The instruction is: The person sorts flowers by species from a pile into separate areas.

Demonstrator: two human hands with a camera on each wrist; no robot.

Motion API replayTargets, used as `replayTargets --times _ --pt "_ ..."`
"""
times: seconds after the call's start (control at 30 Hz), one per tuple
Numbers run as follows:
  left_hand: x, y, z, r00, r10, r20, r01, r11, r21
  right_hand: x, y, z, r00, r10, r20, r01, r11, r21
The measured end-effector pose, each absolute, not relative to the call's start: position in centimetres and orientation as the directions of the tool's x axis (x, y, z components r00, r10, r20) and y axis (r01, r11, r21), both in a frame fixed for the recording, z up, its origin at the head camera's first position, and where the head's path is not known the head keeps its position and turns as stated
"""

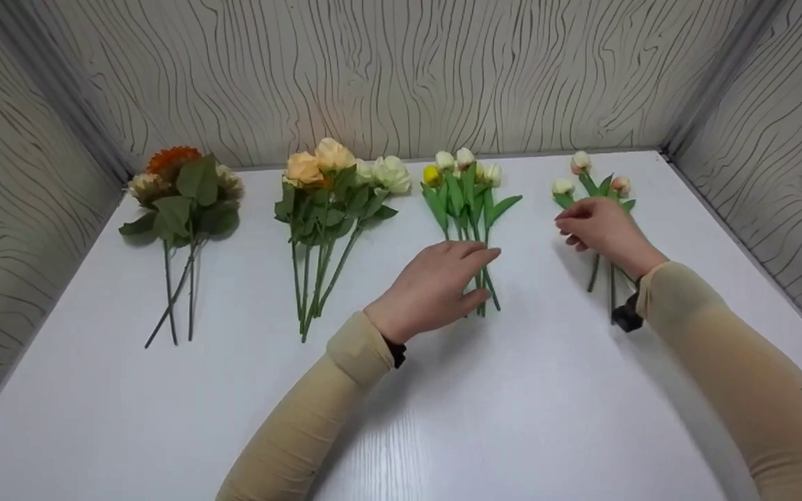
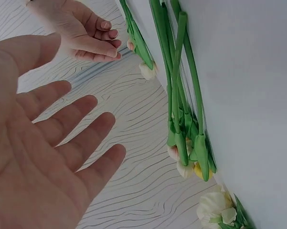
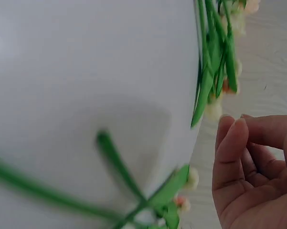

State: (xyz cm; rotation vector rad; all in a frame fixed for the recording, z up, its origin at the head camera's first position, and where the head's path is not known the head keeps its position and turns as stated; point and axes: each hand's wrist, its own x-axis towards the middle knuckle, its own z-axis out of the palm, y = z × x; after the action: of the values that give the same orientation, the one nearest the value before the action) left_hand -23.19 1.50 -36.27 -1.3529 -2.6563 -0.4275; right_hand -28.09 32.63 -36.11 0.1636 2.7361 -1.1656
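My left hand [image 1: 436, 284] is held above the lower stems of a bunch of tulips [image 1: 469, 193]. Its fingers are spread and hold nothing, and its bare palm shows in the left wrist view. These tulips have white, pale pink and yellow heads. Over the smaller bunch of pink-white tulips [image 1: 580, 161] at the right hovers my right hand [image 1: 606, 231], partly covering leaves and stems. Its fingers are loosely bent, with the thumb close to the index finger. Nothing shows between them in the right wrist view, where the tulip stems [image 3: 117, 162] lie apart from the hand.
Cream-orange and white roses [image 1: 335, 156] with leafy stems lie left of the middle. Farther left is a bunch with an orange flower [image 1: 173, 160] and beige blooms, its stems crossed. The white table [image 1: 164, 424] meets wood-grain patterned walls [image 1: 373, 76] at the back and sides.
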Motion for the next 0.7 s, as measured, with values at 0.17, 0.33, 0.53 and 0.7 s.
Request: replayTargets --times 0.17,0.33,0.53,0.7 --pt "-22.2 2.4 -36.4 -0.525 0.810 0.261 0.850 0.514 0.112 -27.9 37.3 -36.1 -0.972 0.092 -0.217 0.204 0.785 -0.585" --pt "-21.8 2.6 -36.5 -0.510 0.820 0.259 0.859 0.500 0.106 -27.4 39.4 -36.7 -0.942 0.082 -0.326 0.242 0.840 -0.487" --pt "-21.9 2.6 -36.8 -0.521 0.821 0.232 0.853 0.506 0.126 -27.5 40.3 -37.2 -0.901 0.094 -0.423 0.318 0.806 -0.499" --pt "-22.1 2.6 -36.8 -0.526 0.822 0.218 0.851 0.505 0.146 -27.5 41.4 -37.1 -0.866 0.107 -0.489 0.418 0.693 -0.587"
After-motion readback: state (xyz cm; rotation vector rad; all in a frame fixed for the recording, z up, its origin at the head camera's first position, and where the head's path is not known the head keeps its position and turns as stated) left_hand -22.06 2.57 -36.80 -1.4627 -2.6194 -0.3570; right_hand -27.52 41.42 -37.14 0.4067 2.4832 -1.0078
